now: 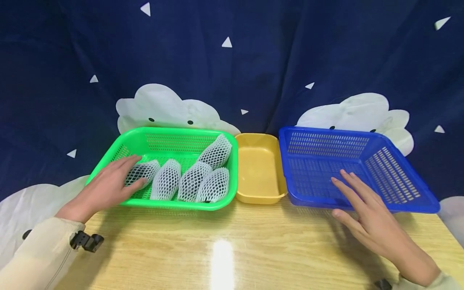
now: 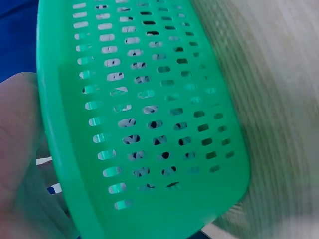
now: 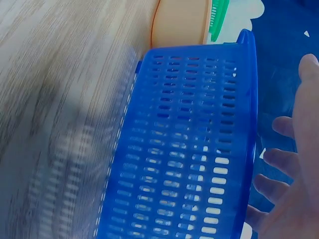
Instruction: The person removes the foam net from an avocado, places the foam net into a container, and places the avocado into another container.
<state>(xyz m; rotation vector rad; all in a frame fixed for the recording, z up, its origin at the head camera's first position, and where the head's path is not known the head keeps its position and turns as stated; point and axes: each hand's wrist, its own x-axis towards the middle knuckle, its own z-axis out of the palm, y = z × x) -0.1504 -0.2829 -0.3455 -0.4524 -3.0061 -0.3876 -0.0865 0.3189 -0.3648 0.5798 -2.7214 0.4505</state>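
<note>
My left hand (image 1: 112,183) reaches over the front left of a green basket (image 1: 232,177), its thumb and fingers spread about a white foam-net-sleeved item (image 1: 145,171). Contact with it cannot be made out. Several similar sleeved items lie to its right, among them one (image 1: 166,181) standing nearest and another (image 1: 216,152) slanting at the back right corner. Dark patches show through their mesh. In the left wrist view the basket's wall (image 2: 65,114) hides the fingertips. My right hand (image 1: 373,221) hovers at the front rim of a blue basket (image 1: 290,189), fingers extended, holding nothing.
Between the two baskets sits a shallow yellow tray (image 1: 259,199). All three stand on a light wooden table (image 1: 174,249). Close behind them hangs a dark blue curtain (image 1: 253,72) with white clouds and triangles.
</note>
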